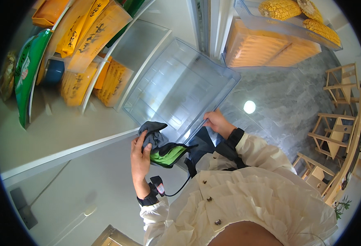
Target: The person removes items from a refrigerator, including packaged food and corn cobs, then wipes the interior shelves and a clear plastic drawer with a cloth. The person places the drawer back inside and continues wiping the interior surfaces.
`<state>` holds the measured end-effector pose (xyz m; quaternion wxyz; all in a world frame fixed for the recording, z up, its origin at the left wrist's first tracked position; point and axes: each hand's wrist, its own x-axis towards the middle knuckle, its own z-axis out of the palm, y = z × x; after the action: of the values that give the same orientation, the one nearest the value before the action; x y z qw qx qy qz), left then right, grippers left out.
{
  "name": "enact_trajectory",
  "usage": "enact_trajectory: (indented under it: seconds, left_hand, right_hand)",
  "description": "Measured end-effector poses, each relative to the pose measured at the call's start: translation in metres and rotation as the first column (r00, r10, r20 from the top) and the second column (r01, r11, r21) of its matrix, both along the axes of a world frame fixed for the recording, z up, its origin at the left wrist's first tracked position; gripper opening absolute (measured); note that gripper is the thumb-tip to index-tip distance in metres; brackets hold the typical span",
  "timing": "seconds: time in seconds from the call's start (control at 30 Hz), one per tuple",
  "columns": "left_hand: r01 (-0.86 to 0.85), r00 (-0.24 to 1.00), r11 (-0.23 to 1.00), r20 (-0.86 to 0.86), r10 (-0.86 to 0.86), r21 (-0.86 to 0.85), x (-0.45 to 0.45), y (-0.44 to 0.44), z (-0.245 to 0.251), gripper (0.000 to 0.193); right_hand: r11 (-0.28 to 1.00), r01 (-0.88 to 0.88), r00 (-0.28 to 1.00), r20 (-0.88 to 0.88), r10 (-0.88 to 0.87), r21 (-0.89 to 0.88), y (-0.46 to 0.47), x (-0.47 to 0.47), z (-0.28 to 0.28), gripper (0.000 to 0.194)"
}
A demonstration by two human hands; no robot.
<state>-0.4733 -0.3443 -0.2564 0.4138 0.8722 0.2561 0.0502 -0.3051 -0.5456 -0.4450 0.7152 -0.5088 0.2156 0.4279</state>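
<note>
A clear plastic refrigerator drawer (180, 86) is pulled out before me, with nothing lying in it that I can make out. My right hand (216, 122) grips its front rim, thumb on top. A grey and green microfibre cloth (169, 154) with black edging is bunched in my left hand (141, 155), at the drawer's near left corner. The green side of the cloth hangs below the fingers. Part of the grey side is hidden behind them.
Refrigerator shelves (102, 81) at left hold yellow packets (79, 84), a green bag (29, 77) and a dark blue container (53, 72). The open door's bins at upper right carry corn cobs (280, 9) and an orange-filled box (266, 49). Wooden chairs (332, 135) stand along a counter.
</note>
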Motion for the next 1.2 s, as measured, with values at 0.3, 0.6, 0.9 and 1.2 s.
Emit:
enact_trajectory:
  seconds: [0.3,0.6,0.9,1.2]
  left_hand:
    - [0.011,0.999,1.0,-0.038,-0.011,-0.021,0.016,-0.015,-0.004,0.036]
    - [0.215,0.976,0.977,-0.047,-0.214,0.011,0.072,-0.067,-0.048,0.038]
    - [0.52,0.843,0.754,-0.099,-0.529,0.402,0.11,-0.194,-0.133,0.047]
    - [0.178,0.981,0.814,-0.165,-0.102,0.553,0.117,-0.129,-0.129,0.045]
  right_hand:
    - [1.0,0.026,0.998,-0.056,-0.025,0.017,-0.049,-0.03,0.031,0.068]
    - [0.998,-0.033,0.999,-0.008,0.032,-0.05,-0.107,-0.055,0.073,0.052]
    - [0.995,-0.074,0.996,0.041,0.077,-0.07,-0.142,-0.062,0.105,0.064]
    - [0.98,-0.165,0.979,0.103,0.177,-0.115,-0.179,-0.056,0.149,0.067]
